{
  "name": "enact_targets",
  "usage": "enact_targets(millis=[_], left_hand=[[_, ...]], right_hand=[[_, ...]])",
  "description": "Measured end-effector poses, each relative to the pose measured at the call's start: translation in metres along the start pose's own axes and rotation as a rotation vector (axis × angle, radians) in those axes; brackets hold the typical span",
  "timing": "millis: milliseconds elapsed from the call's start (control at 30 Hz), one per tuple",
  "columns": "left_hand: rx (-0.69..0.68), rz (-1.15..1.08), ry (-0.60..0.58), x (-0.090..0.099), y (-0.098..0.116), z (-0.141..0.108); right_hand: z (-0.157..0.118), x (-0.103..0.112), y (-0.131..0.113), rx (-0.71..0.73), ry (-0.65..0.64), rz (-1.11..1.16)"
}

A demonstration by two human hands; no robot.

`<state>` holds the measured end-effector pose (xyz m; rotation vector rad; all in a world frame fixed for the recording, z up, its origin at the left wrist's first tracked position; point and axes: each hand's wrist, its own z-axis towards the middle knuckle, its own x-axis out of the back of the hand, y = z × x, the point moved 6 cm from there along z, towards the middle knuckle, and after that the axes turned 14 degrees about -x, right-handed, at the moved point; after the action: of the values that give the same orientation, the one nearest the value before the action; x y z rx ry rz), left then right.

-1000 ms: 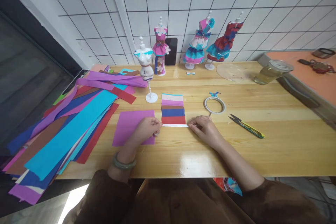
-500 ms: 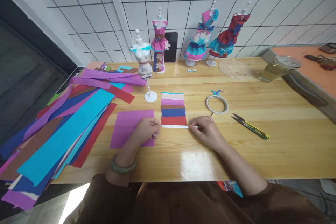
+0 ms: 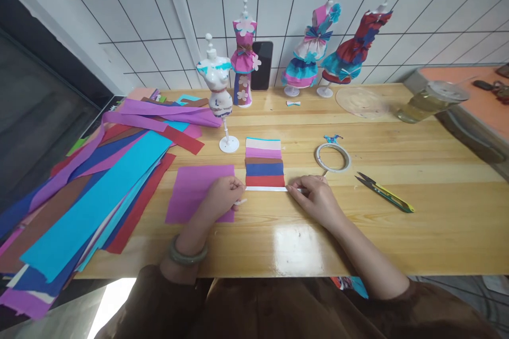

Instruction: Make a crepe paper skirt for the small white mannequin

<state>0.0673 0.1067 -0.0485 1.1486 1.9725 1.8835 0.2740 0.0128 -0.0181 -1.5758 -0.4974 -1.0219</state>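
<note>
A narrow white strip of tape (image 3: 265,189) stretches between my two hands. It runs along the lower edge of a layered striped paper piece (image 3: 264,169) in red, blue, brown, purple and cream. My left hand (image 3: 225,193) pinches the strip's left end, above a purple paper square (image 3: 185,190); a small whitish scrap sticks out under its fingers. On the other side, my right hand (image 3: 312,196) has its fingers closed on the right end. Just beyond it lies the roll of tape (image 3: 333,169), with a short tail reaching toward the hand.
Yellow-handled snips (image 3: 385,192) lie at the right. Colored paper strips (image 3: 99,190) pile up on the left. A bare mannequin (image 3: 218,85) and several dressed ones stand behind, near a phone (image 3: 263,66), a tiny bow (image 3: 293,103) and a cup of liquid (image 3: 429,103).
The whole view has shifted slightly. Both hands keep their places at the strip's ends, and the strip lies closer against the red edge. The whitish scrap under my left hand shows more.
</note>
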Motion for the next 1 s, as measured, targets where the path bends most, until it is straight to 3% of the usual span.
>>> enact_targets(millis=[1000], left_hand=[[0.082,0.092,0.066,0.0008,-0.0017,0.0026]], right_hand=[[0.0048,-0.0010,-0.0025,0.020,0.009,-0.081]])
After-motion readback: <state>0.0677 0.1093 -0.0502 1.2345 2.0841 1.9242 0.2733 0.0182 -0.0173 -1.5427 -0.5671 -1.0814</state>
